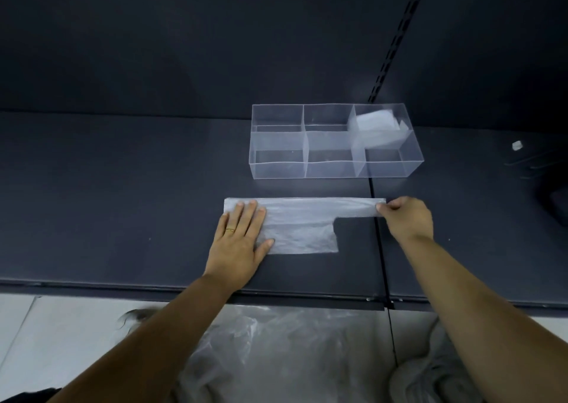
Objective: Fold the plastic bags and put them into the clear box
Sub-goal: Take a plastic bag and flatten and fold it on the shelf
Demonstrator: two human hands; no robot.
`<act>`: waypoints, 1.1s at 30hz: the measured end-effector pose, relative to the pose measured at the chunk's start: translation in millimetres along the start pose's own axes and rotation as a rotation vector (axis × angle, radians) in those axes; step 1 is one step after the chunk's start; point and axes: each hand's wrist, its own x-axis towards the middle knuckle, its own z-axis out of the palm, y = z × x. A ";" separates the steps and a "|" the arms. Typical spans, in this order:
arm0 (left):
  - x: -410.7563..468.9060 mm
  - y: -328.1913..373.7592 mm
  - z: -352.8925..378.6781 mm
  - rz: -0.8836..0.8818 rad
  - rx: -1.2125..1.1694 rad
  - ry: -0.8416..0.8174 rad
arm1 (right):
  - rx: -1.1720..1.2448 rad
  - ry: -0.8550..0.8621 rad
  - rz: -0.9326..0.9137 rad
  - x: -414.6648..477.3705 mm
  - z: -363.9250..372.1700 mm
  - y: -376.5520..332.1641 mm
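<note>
The left hand (242, 236) lies flat pinning the thin, limp, likely slippery plastic bag (302, 230) while the right hand (405, 215) pinches its handle end, probably the best hold.

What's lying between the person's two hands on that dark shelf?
In the head view, a flattened plastic bag spans the gap: the left hand presses its left end flat, the right hand pinches its handle strip.
</note>
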 end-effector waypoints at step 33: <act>-21.7 38.9 -13.5 0.259 -0.147 -0.003 | -0.251 -0.087 -0.749 -85.7 38.3 22.6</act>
